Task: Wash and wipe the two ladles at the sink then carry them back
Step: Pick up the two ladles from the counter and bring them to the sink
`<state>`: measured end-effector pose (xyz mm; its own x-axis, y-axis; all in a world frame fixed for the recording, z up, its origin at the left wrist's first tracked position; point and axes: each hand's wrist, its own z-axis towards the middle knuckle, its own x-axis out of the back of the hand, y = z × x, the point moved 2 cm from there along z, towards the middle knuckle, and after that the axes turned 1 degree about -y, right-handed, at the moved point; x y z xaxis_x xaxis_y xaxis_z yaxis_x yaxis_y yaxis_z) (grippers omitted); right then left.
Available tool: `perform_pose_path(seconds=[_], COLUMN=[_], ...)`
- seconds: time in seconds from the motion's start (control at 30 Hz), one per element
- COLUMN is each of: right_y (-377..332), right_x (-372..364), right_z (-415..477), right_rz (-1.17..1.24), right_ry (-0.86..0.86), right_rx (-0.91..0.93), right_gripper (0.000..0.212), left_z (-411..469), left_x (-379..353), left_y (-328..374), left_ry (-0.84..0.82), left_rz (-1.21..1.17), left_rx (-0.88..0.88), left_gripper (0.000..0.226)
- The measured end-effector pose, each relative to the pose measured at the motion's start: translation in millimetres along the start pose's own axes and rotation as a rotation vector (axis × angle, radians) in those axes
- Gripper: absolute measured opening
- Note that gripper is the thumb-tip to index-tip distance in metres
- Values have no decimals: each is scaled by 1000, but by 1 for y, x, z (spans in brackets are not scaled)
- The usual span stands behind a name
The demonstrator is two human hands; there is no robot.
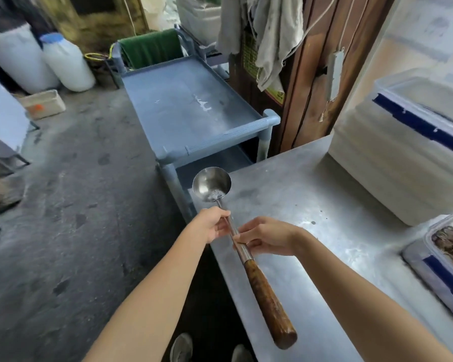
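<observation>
I've got one ladle (242, 246) up in both hands, held over the near-left corner of the steel bench (324, 205). My left hand (215, 226) is clenched round the thin metal shaft just below the bowl, and my right hand (266, 237) is wrapped on the shaft a little nearer me, fingers curled over it. The bowl sits at the far end, open side up, with specks of residue near where the shaft joins. The brown wooden handle runs back toward me and to the right, its butt free above the bench. Only this one ladle is in my view. Past the bowl, on the far side, stands a blue plastic cart (194, 105) with a green cloth (149, 47) draped over its far rail. On the right of the bench there's a big white lidded tub (403, 158) with a blue clip, and nearer, a smaller container (434, 257) holding something brownish. Grey rags (267, 35) hang on the wooden door frame beyond.
</observation>
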<state>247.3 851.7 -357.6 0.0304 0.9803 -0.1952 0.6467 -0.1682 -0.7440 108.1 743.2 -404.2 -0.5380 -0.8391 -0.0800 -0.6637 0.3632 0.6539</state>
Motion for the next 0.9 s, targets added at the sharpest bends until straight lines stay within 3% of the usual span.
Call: perform_pose_path(seconds=[0.37,0.67,0.9], right_y=[-90,-133,-126], right_x=[-168,-399,-590], right_z=[72,128,150], right_rz=[-183,-436,-540], right_ry=[-300,-547,-703], right_rx=[-14,22,34], right_gripper=[33,34,10], left_z=[-88,-205,-312], left_x=[203,425,576], left_y=[17,-27,-92], left_ry=[234,428,580], left_rz=[-244,-498,-588], left_rx=[-128,-250,-302], left_gripper=[6,13,6])
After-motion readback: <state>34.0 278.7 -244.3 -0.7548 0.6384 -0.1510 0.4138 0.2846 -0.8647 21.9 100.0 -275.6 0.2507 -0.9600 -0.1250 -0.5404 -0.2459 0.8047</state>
